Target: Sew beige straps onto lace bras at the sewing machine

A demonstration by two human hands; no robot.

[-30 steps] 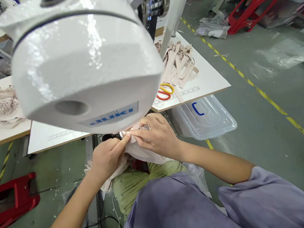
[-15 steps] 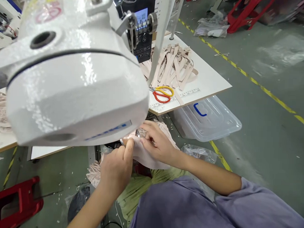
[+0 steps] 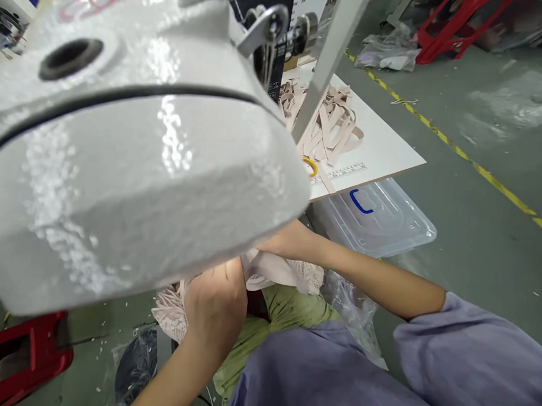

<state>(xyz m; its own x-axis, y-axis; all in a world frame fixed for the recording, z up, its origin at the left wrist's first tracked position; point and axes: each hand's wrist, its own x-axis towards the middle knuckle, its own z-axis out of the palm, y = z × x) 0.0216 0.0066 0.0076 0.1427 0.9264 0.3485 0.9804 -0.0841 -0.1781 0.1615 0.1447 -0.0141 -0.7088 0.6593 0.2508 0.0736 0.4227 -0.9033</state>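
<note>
We've got pale cloth (image 3: 284, 270) at lower centre, bunched against the left hand (image 3: 218, 296) and right hand (image 3: 290, 239); the machine (image 3: 155, 199) hides both partly from upper left, so we can't tell whether either grips. Strips (image 3: 329, 125) lie upper centre.

Looks out from the wearer's head, facing forward and steeply down. Sits closest to sewing machine (image 3: 151, 193), seen large across upper left and partly blocking left hand (image 3: 216, 302) and right hand (image 3: 290, 238). Takes in wearer's shirt (image 3: 314, 370) and trousers (image 3: 294, 304) below, at middling range. Reaches past table (image 3: 388, 151) and plastic box (image 3: 385, 228) to floor (image 3: 486, 281), farther off toward upper right.
</note>
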